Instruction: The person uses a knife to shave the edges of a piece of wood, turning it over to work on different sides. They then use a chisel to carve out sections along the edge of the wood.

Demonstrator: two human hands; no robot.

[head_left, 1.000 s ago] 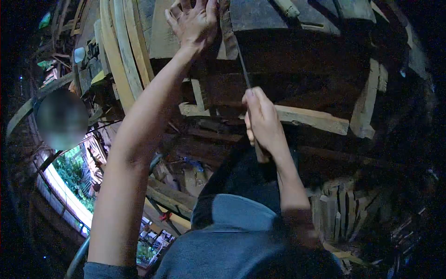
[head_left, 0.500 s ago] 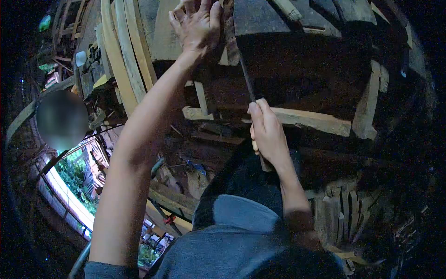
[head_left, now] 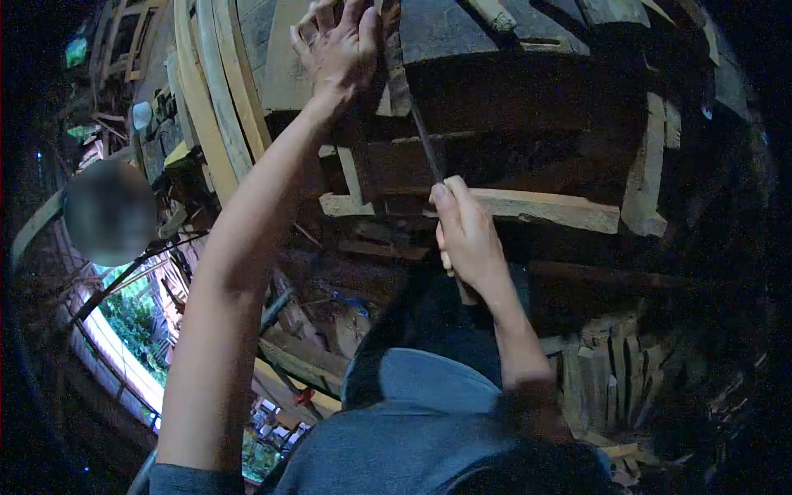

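Off the near edge of the worktop, our right hand has its grip closed round 1 long, dark metal tool, slanting forward-left towards our finger-spread left hand.

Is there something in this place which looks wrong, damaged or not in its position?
Nothing is plainly damaged or spilled; the tool in the right hand looks straight. One oddity: a small blue thing lies among the brown clutter below the bench, too blurred to identify.
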